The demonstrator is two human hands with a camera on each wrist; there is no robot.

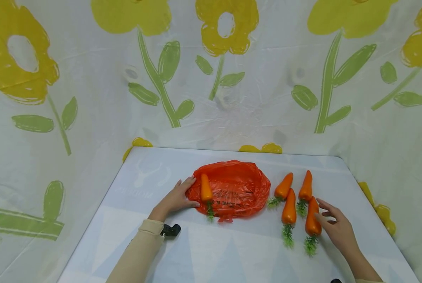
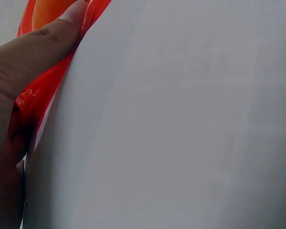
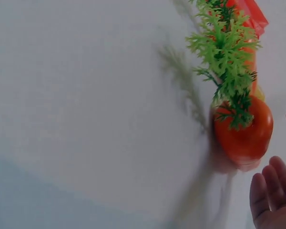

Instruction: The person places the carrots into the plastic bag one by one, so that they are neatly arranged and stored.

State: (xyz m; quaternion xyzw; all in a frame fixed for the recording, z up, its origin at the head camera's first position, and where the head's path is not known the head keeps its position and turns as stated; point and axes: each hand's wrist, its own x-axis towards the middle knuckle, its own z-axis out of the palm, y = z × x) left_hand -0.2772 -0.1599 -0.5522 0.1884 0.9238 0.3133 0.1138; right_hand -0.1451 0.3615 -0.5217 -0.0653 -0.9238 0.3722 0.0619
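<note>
A red plastic bag (image 1: pixel 237 192) lies spread on the table, with one orange carrot (image 1: pixel 206 188) on its left part, green leaves toward me. My left hand (image 1: pixel 178 197) grips the bag's left edge; the left wrist view has the thumb (image 2: pixel 52 40) over the red plastic, the other fingers mostly hidden. To the right of the bag lie several more carrots with green tops. My right hand (image 1: pixel 336 228) is beside the nearest carrot (image 1: pixel 313 220), fingers parted and slightly bent. In the right wrist view its fingers (image 3: pixel 271 188) stand just apart from that carrot's leafy end (image 3: pixel 243 131).
Other carrots lie close together: one by the bag's right edge (image 1: pixel 283 186), one in front of it (image 1: pixel 289 208) and one farther back (image 1: pixel 305 188). The white table (image 1: pixel 154 165) ends at a flower-patterned curtain (image 1: pixel 260 90) behind and at the sides.
</note>
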